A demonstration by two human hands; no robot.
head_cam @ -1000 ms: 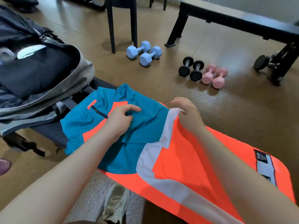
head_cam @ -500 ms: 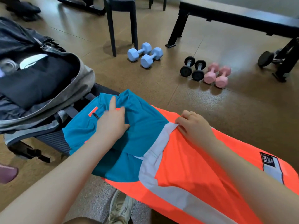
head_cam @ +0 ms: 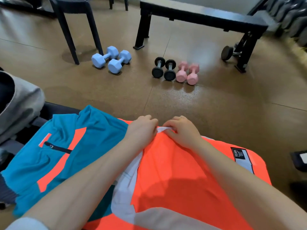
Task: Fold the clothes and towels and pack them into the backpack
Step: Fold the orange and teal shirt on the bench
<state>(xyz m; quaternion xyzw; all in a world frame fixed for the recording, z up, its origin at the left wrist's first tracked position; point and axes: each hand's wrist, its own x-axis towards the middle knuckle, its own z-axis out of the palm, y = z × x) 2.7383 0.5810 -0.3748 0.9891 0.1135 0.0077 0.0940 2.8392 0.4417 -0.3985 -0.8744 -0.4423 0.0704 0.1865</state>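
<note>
A sports garment in teal, orange and white (head_cam: pixel 174 171) lies spread across the surface in front of me. Its teal part with a dark zip pocket (head_cam: pixel 66 130) is on the left, its orange part with a black label on the right. My left hand (head_cam: pixel 141 130) and my right hand (head_cam: pixel 182 131) sit side by side at the garment's far edge, both pinching the white stripe there. The grey backpack (head_cam: pixel 21 103) shows only partly at the left edge, its opening mostly out of view.
On the brown floor beyond lie two blue dumbbells (head_cam: pixel 111 59), two black dumbbells (head_cam: pixel 163 68) and two pink dumbbells (head_cam: pixel 187 73). A dark stool (head_cam: pixel 73 27) stands at the back left, a black bench (head_cam: pixel 199 17) at the back right. Another dark weight (head_cam: pixel 227 53) rests by the bench leg.
My left hand has left the teal part and moved right to join my right hand at the white stripe. The view has swung right, so the backpack is mostly out of frame.
</note>
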